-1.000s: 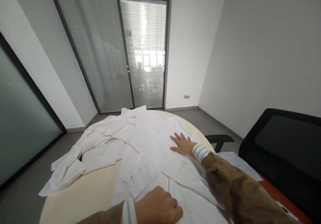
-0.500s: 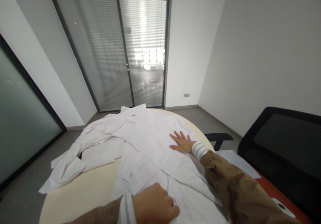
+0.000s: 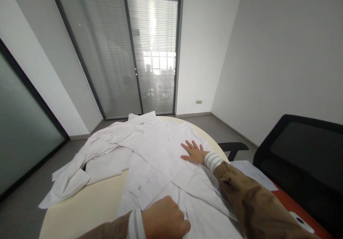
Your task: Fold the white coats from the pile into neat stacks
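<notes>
A white coat (image 3: 158, 149) lies spread over the round table, with one sleeve (image 3: 198, 185) folded across its front. A small round button (image 3: 139, 188) shows on its left side. My right hand (image 3: 194, 152) rests flat on the coat's right side, fingers spread. Close to me, my left hand (image 3: 164, 217) is closed over the lower part of the coat, where creases run towards it; its fingertips are hidden beneath the hand. Left of the coat, more white cloth (image 3: 107, 157) lies rumpled and hangs past the table edge.
The cream tabletop (image 3: 85, 203) shows at the lower left. A black mesh chair (image 3: 302, 149) stands at the right, with papers (image 3: 254, 173) and a red surface (image 3: 288, 199) beside my right sleeve. Glass panels with blinds (image 3: 115, 53) stand beyond the table.
Almost nothing differs. The view has shifted very slightly; both hands keep their places on the coat.
</notes>
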`<action>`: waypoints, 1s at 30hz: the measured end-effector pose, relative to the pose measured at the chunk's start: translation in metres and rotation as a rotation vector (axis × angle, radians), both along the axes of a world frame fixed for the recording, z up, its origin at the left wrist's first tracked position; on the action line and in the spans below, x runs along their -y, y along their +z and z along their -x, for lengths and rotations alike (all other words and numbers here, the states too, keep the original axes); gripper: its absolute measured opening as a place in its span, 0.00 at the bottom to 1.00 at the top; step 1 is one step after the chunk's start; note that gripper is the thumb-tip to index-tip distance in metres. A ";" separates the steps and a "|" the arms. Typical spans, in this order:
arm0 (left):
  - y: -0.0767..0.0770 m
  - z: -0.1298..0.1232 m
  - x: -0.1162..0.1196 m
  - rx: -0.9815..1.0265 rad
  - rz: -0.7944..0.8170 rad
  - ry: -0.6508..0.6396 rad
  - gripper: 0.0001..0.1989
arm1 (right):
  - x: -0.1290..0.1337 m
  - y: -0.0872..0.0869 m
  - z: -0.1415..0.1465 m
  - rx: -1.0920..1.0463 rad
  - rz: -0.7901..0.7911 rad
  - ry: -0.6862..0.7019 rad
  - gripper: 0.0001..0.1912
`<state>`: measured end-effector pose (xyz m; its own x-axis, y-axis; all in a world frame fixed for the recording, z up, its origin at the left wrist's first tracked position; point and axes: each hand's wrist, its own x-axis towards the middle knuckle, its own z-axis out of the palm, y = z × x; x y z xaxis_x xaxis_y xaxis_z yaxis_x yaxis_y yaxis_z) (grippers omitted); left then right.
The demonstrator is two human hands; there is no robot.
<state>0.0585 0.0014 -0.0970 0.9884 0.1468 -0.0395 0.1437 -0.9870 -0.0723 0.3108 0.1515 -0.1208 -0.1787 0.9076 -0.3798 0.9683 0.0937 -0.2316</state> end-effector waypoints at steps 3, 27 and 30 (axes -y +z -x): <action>-0.001 -0.001 0.000 0.017 0.006 -0.004 0.10 | 0.001 0.001 0.001 0.009 0.001 -0.002 0.51; -0.006 0.002 -0.007 0.039 0.195 -0.121 0.10 | -0.002 0.010 -0.001 -0.022 -0.042 0.043 0.51; 0.002 0.002 -0.012 0.065 0.338 -0.133 0.04 | -0.005 0.009 0.000 -0.006 -0.188 0.005 0.46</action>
<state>0.0565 0.0131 -0.0948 1.0000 0.0065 0.0002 0.0062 -0.9638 0.2665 0.3113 0.1563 -0.1122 -0.1848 0.9616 -0.2029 0.9664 0.1403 -0.2153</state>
